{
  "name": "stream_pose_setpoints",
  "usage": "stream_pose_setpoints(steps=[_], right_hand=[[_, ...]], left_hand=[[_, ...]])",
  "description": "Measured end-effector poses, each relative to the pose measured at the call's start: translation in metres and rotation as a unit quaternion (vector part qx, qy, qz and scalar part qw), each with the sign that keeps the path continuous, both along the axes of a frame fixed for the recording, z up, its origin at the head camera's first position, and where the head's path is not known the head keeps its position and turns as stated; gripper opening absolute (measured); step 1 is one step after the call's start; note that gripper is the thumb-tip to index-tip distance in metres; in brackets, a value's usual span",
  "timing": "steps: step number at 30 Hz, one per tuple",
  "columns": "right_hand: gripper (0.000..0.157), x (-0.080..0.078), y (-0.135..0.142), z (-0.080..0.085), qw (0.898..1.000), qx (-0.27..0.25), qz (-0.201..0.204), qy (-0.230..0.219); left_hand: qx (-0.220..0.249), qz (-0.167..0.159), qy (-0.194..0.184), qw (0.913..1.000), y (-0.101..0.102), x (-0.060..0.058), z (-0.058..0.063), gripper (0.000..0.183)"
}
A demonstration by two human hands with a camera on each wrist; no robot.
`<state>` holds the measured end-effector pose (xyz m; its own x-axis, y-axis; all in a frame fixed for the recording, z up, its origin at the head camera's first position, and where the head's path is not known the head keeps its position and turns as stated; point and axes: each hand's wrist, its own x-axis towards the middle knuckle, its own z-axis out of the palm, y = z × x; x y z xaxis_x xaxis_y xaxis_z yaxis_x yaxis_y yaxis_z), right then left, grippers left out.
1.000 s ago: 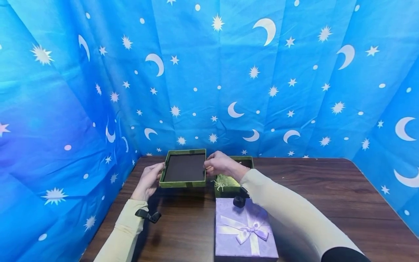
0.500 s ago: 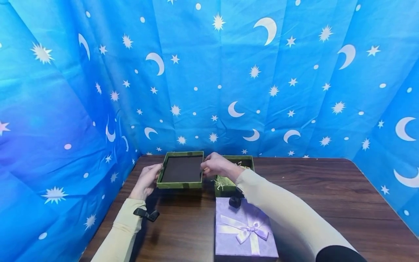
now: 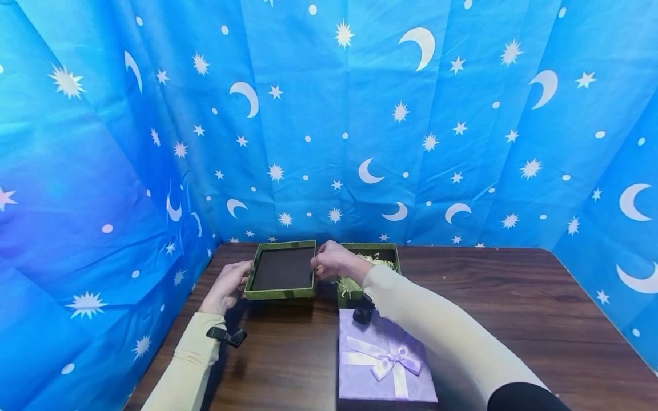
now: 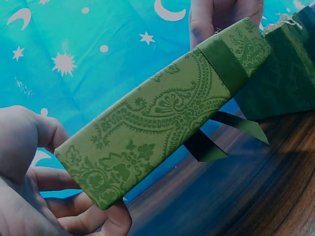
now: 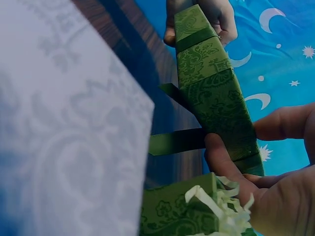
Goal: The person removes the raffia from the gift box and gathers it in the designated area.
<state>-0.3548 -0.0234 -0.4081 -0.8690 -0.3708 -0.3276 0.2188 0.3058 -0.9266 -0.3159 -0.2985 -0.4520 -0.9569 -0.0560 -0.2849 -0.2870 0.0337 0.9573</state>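
A green patterned box lid (image 3: 284, 268), its dark inside facing up, is held above the table by both hands. My left hand (image 3: 226, 288) grips its left side, thumb over the rim and fingers beneath in the left wrist view. On the opposite side my right hand (image 3: 336, 261) pinches the edge between thumb and fingers. Green ribbon tails (image 4: 241, 127) hang below the lid. The matching green box base (image 3: 349, 299), with pale shredded paper (image 3: 375, 260) in it, stands under my right forearm and is partly hidden.
A lilac gift box (image 3: 354, 342) with a satin bow (image 3: 393, 362) sits in front of the green base. The dark wooden table (image 3: 493, 308) ends at a blue star-and-moon cloth (image 3: 319, 114) behind and at the sides. Small black cameras (image 3: 233, 337) hang at both wrists.
Both hands have carried the lid slightly left and lower, with its near edge turning a little. More of the green base and its shredded paper shows now.
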Motion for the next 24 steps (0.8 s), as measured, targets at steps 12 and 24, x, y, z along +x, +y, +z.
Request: stream_pose_setpoints(steps=[12,24], right_hand=[[0.028,0.002,-0.009,-0.004,1.000,-0.003,0.014,-0.008],[0.016,0.002,-0.014,-0.008,0.999,0.022,0.029,-0.013]], left_hand=[[-0.032,-0.011,0.001,0.9994,-0.005,0.000,-0.006,0.047],[-0.057,-0.067,0.011,0.9961,-0.015,0.000,-0.010,0.049]])
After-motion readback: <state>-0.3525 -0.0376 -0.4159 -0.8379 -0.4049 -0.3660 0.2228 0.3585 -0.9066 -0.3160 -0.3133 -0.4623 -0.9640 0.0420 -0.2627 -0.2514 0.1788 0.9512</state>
